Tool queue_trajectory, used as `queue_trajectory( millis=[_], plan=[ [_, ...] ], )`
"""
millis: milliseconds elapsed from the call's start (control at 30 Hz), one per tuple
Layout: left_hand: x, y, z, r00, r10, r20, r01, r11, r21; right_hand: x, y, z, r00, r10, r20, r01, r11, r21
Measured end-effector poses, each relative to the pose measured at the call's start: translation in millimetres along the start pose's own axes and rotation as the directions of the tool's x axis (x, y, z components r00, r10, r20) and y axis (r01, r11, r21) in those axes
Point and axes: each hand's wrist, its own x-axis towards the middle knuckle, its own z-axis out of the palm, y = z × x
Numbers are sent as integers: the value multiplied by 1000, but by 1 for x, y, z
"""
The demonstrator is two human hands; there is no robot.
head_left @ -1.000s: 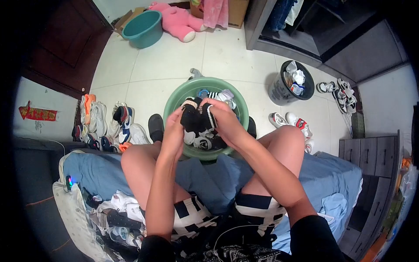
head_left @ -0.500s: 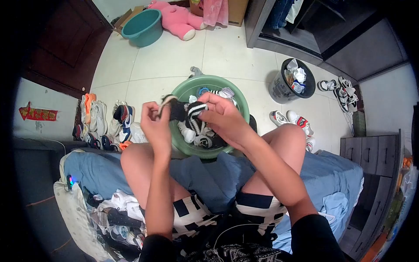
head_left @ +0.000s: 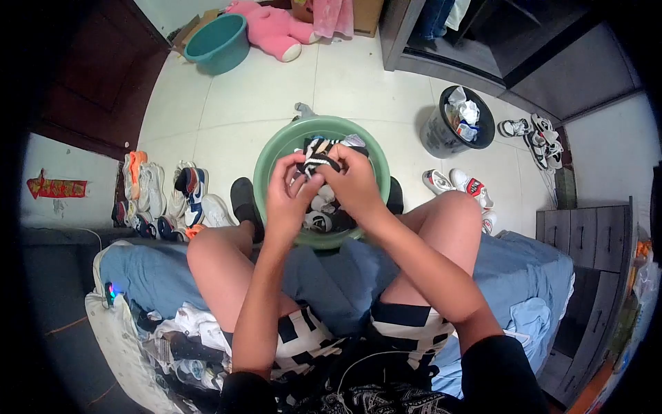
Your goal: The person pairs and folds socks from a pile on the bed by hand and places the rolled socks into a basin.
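Black socks with white stripes [head_left: 319, 154] are bunched between my two hands above the green basin [head_left: 263, 148]. My left hand [head_left: 288, 194] has its fingers bent against the lower left of the bundle. From the right, my right hand [head_left: 350, 178] pinches the striped cuff with thumb and fingers. A tan patch shows at the top of the bundle; the rest of the fabric is partly covered by my fingers. Below, in the basin, lie white and dark socks [head_left: 318, 221], partly hidden by my hands.
A grey sock [head_left: 304, 110] lies behind the basin. Rows of shoes [head_left: 153, 190] stand at the left, and white-red sneakers [head_left: 471, 188] at the right. Beyond are a black trash bin [head_left: 436, 131] and a teal basin [head_left: 217, 48]. Clothes [head_left: 189, 345] are piled on the bed beside me.
My left hand has moved right and down to meet my right hand. The black sock with the tan band and the striped sock, held apart before, are now bunched together.
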Motion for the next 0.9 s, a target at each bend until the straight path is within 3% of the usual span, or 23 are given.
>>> queue_trajectory(
  millis=[67, 133, 267, 333, 400, 500, 567, 600, 667, 700, 733, 800, 867, 900],
  plan=[
    [1, -7, 2, 990, 139, 26, -141, 984, 105, 2, 0, 0, 1000, 17, 26, -21, 991, 136],
    [4, -9, -3, 992, 122, 11, -123, 986, 113, 1, -1, 2, 999, 23, 40, -30, 979, 200],
    [6, -2, -10, 983, 184, -25, -178, 970, 163, -2, 2, 6, 992, -2, 123, -6, 998, 69],
    [8, 6, -16, 996, 60, 67, -79, 942, 327, -2, 5, 5, 979, -65, 191, 72, 997, -31],
    [9, 1, -20, 993, 87, 75, -105, 954, 282, -3, 2, 4, 975, -43, 218, 46, 999, -7],
    [5, 5, -20, 994, 95, 57, -110, 899, 424, -4, -5, 6, 963, 8, 269, -10, 1000, 7],
    [4, 3, -18, 981, 190, -47, -123, 785, 607, -6, 2, 12, 956, -105, 274, 125, 990, -57],
    [3, 2, -18, 981, 188, -48, -121, 786, 607, -7, 1, 16, 956, -103, 275, 123, 991, -57],
    [3, 1, -17, 950, 192, -244, -17, 818, 576, -8, -3, 21, 939, -280, 198, 305, 946, -111],
    [5, -2, -17, 906, 319, -279, -93, 792, 603, -8, -5, 18, 948, -260, 183, 301, 918, -258],
    [7, -7, -20, 904, 325, -278, -98, 790, 605, -9, -8, 17, 947, -265, 182, 306, 917, -256],
    [6, -14, -27, 864, 298, -407, -165, 930, 330, -15, -11, 18, 983, -75, 165, 124, 943, -309],
    [3, -14, -23, 856, 295, -424, -176, 938, 298, -19, -9, 22, 983, -89, 161, 137, 938, -318],
    [5, -7, -19, 837, 210, -506, -186, 978, 98, -19, -7, 25, 979, -157, 133, 194, 919, -343]
  ],
)
